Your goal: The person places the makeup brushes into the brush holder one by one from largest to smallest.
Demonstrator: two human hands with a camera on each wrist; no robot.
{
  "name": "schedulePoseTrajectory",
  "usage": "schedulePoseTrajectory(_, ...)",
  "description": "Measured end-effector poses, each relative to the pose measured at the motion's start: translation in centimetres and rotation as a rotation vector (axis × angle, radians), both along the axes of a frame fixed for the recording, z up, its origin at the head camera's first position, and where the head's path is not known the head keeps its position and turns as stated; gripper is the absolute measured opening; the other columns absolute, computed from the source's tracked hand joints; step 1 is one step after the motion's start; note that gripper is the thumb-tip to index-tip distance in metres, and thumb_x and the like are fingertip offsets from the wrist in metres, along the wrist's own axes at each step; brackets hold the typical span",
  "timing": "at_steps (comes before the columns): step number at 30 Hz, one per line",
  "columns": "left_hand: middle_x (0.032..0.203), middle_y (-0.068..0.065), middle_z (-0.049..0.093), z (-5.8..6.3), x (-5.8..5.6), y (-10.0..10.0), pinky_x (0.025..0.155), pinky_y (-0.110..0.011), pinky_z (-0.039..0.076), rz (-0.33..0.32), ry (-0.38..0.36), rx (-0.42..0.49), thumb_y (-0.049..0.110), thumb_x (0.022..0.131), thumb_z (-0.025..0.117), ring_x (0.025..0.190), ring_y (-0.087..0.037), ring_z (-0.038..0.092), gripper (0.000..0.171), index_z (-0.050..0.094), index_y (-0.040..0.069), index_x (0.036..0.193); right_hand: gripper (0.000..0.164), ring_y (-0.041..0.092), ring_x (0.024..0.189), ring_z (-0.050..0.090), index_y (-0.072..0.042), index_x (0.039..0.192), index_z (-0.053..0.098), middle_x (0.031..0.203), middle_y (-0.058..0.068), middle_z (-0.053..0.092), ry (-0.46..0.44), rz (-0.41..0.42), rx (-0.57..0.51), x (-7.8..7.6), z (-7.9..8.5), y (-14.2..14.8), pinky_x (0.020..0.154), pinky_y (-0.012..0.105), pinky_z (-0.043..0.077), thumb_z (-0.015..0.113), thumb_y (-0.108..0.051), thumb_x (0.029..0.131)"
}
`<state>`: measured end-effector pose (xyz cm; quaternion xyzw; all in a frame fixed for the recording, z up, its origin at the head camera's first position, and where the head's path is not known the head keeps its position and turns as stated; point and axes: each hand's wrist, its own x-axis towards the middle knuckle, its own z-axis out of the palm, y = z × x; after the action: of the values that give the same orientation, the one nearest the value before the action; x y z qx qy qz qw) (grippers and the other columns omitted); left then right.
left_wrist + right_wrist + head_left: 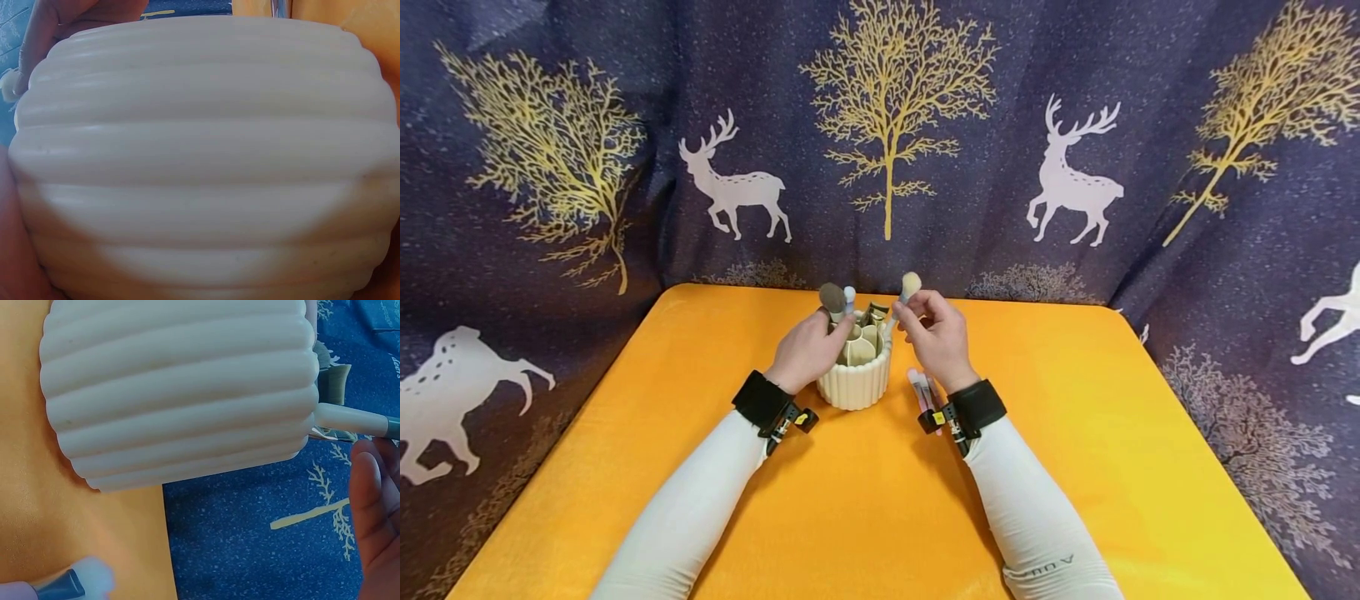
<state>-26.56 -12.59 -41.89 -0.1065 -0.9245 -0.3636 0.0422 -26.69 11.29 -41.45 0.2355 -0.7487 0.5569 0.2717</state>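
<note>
A cream, ribbed makeup brush holder [854, 385] with inner compartments stands upright on the table. My left hand [807, 350] grips its left side near the rim, thumb along the top edge and the other fingers hidden behind. A dark-headed brush [832, 298] and a small pale-tipped brush [849, 295] rise just beyond that hand. My right hand [942, 337] pinches a makeup brush [911, 285] with a cream head pointing up. In the right wrist view, this brush's pale handle [350, 419] reaches the holder's rim.
Several pink-handled brushes [922, 387] lie on the orange table [850, 517] right of the holder, partly under my right wrist. One white-tipped brush [59, 586] shows low in the right wrist view. A dark curtain [955, 208] with deer and trees hangs behind the table.
</note>
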Motion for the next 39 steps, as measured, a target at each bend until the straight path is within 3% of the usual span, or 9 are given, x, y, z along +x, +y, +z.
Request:
schedulePoseTrajectory(10, 0.090, -0.011, 0.055, -0.04, -0.13, 0.03, 0.068, -0.042, 0.040, 0.006, -0.004, -0.003, 0.068, 0.115, 0.038, 0.082, -0.030, 0.060, 0.064, 0.063, 0.010, 0.113, 0.010, 0.016, 0.073, 0.071, -0.002, 0.109, 0.072, 0.089, 0.012, 0.077, -0.012, 0.039, 0.014, -0.17, -0.04, 0.14, 0.061, 0.021, 0.057, 0.077, -0.010, 0.108)
schedulePoseTrajectory(19, 0.088, -0.010, 0.054, 0.05, -0.06, 0.07, 0.067, -0.041, 0.039, 0.007, -0.005, -0.006, 0.068, 0.114, 0.039, 0.082, -0.030, 0.060, 0.064, 0.063, 0.009, 0.113, 0.009, 0.020, 0.068, 0.070, -0.004, 0.109, 0.073, 0.089, 0.008, 0.076, -0.003, 0.041, 0.067, -0.19, -0.14, 0.19, 0.061, 0.022, 0.056, 0.078, -0.011, 0.107)
schedulePoseTrajectory(26, 0.092, -0.012, 0.058, 0.08, -0.05, 0.04, 0.070, -0.043, 0.041, 0.015, -0.002, -0.010, 0.069, 0.114, 0.039, 0.085, -0.031, 0.061, 0.065, 0.064, 0.009, 0.114, 0.027, 0.022, 0.089, 0.069, -0.006, 0.131, 0.075, 0.104, 0.007, 0.076, -0.045, 0.041, 0.119, -0.10, -0.21, 0.25, 0.069, 0.032, 0.055, 0.080, -0.015, 0.106)
schedulePoseTrajectory(29, 0.093, -0.012, 0.058, 0.04, -0.08, 0.04, 0.070, -0.043, 0.041, 0.019, -0.003, -0.014, 0.069, 0.114, 0.038, 0.086, -0.031, 0.061, 0.065, 0.064, 0.009, 0.113, 0.028, 0.024, 0.091, 0.070, -0.006, 0.134, 0.073, 0.108, 0.008, 0.076, -0.060, 0.040, 0.135, -0.21, -0.32, 0.32, 0.070, 0.038, 0.055, 0.077, -0.016, 0.108)
schedulePoseTrajectory(34, 0.091, -0.012, 0.057, 0.11, -0.02, 0.11, 0.069, -0.043, 0.040, 0.022, 0.000, -0.009, 0.069, 0.114, 0.038, 0.084, -0.031, 0.060, 0.065, 0.063, 0.009, 0.111, 0.025, 0.033, 0.084, 0.069, -0.004, 0.133, 0.072, 0.104, 0.010, 0.075, -0.069, 0.027, 0.137, -0.41, -0.45, 0.47, 0.067, 0.031, 0.051, 0.069, -0.017, 0.113)
schedulePoseTrajectory(39, 0.090, -0.011, 0.056, 0.08, -0.02, 0.10, 0.068, -0.042, 0.040, 0.024, 0.000, -0.010, 0.070, 0.113, 0.038, 0.083, -0.031, 0.059, 0.065, 0.063, 0.009, 0.110, 0.024, 0.033, 0.079, 0.068, -0.005, 0.132, 0.073, 0.099, 0.009, 0.074, -0.081, 0.007, 0.122, -0.46, -0.45, 0.63, 0.065, 0.025, 0.049, 0.070, -0.019, 0.113)
